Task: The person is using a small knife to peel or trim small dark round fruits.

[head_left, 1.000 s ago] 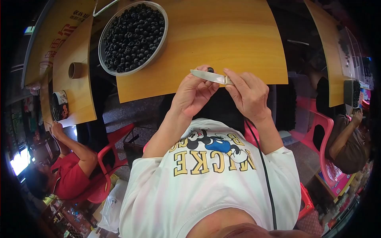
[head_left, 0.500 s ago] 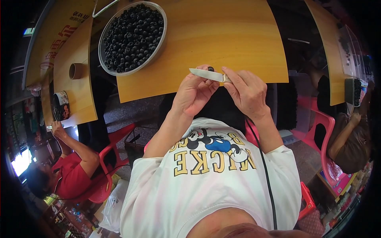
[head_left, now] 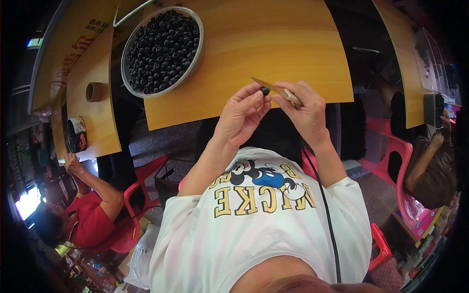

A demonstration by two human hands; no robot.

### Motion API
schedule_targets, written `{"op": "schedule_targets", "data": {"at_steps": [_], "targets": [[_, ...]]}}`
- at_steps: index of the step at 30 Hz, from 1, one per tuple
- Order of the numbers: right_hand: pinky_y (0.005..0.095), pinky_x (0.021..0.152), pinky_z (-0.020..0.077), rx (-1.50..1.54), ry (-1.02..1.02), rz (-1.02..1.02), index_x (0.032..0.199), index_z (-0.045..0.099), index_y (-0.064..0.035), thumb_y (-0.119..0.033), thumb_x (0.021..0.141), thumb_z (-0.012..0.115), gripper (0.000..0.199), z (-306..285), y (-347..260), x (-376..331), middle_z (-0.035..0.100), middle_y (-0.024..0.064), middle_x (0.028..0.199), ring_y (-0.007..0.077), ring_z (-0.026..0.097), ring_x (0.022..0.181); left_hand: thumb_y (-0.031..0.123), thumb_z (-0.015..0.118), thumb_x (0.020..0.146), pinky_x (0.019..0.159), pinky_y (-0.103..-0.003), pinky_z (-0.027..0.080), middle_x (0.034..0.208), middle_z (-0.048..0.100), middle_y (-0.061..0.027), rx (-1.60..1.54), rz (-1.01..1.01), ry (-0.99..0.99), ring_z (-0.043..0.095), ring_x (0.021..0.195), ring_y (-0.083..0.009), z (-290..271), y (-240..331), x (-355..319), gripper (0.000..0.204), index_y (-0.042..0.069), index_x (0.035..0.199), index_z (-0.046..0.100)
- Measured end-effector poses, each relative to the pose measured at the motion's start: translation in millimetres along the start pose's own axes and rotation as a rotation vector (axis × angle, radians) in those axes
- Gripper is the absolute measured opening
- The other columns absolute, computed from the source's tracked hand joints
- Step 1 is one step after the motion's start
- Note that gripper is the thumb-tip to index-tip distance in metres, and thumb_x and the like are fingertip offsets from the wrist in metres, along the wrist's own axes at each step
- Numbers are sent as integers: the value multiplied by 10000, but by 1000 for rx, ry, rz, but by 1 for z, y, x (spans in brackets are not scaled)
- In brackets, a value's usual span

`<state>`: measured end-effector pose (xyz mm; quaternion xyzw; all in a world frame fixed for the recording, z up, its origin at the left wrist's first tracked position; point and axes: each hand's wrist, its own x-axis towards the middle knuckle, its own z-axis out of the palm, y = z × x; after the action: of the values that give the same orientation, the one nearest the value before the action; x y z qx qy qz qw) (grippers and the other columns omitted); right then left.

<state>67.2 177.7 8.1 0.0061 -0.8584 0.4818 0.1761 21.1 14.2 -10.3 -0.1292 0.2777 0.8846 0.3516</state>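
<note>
My left hand (head_left: 242, 115) pinches a small round black fruit (head_left: 265, 91) between thumb and fingertips, just over the near edge of the wooden table (head_left: 273, 44). My right hand (head_left: 303, 105) grips a small knife (head_left: 268, 86) by its pale handle; the blade points left and lies against the fruit. A wide metal bowl (head_left: 193, 58) heaped with many of the same black fruits stands at the table's far left corner, well away from both hands.
A second wooden table (head_left: 93, 112) on the left carries a tape roll (head_left: 94, 92) and a round tin (head_left: 75, 134). A person in red (head_left: 83, 215) sits there on a red chair. Another person (head_left: 435, 161) sits at the right by red chairs.
Both hands have stayed over the table edge. The knife has shifted slightly, and the black fruit now shows at my left fingertips against the blade.
</note>
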Motion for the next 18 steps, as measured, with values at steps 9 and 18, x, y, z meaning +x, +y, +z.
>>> {"op": "schedule_targets", "data": {"at_steps": [9,18], "targets": [[283,576,506,-179,52,-264,961,706,-69,32,655,737,323,15,1,1,617,72,816,207,622,667,1,639,853,817,-288,542,1005,633,-83,37,116,-43,627,920,-167,-7,-3,1,207,5,1057,604],[277,507,466,-237,167,-485,892,701,-68,-14,658,770,250,17,6,0,599,50,757,190,603,617,24,602,885,802,-312,549,999,639,-127,-79,-81,-111,650,885,-204,-13,3,-2,183,13,1067,601]]}}
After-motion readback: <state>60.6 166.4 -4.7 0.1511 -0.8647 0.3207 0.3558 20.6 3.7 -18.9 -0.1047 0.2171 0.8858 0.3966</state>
